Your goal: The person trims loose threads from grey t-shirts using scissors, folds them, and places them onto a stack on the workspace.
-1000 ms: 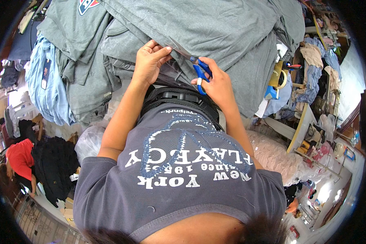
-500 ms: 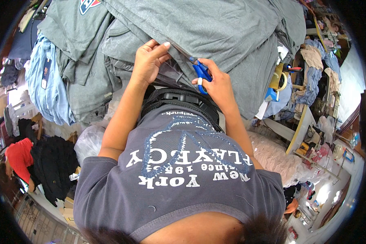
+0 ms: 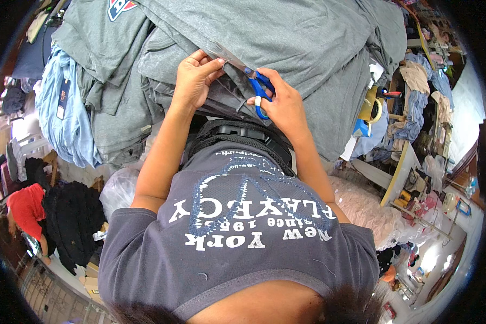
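Note:
A pair of scissors [image 3: 260, 87] with blue handles is in my right hand [image 3: 284, 103], my thumb and fingers through its loops. The scissors' blades stand apart, their tips just beyond the fingertips of my left hand [image 3: 192, 81]. Thumb and forefinger of that left hand are pinched together at the near edge of a grey garment [image 3: 291, 48]. Any thread between those fingertips is too small to make out. This garment lies spread over a pile of grey clothes in front of me.
Light blue garments [image 3: 65, 116] hang at the pile's left. Tape on a yellow holder [image 3: 368, 105] is at its right edge. Pinkish plastic-wrapped bundles [image 3: 362, 208] lie to my right. Another person in a red top [image 3: 27, 208] is at the far left beside black clothes [image 3: 73, 221].
The scissors have moved left and away from me, toward my left fingertips, and their blades have spread apart. My left hand has stayed nearly in place.

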A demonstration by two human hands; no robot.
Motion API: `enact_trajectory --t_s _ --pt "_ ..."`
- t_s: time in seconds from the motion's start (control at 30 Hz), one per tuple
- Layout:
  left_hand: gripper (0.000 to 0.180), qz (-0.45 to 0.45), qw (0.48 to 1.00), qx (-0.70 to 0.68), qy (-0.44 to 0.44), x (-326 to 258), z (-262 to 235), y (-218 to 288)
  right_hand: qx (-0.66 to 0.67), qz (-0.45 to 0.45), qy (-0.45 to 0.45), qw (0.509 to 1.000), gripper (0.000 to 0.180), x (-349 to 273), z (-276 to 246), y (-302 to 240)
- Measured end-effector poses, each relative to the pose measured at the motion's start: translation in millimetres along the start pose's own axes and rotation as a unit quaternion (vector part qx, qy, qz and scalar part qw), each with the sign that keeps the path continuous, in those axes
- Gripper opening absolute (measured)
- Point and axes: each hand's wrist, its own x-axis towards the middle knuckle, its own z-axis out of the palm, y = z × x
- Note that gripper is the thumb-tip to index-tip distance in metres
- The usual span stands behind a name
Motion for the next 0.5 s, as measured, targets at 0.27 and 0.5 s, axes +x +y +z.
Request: enact_trajectory --t_s 0.27,0.5 --pt "0.019 0.008 1.0 -0.03 -0.004 3.4 -5.2 2.9 0.003 0.059 -0.031 0.998 0.049 -8.9 -8.8 0.4" --pt "0.018 -0.002 1.0 -0.019 -0.009 10.9 -12.3 3.7 0.019 0.015 0.031 0.999 0.052 -4.8 -0.5 5.6"
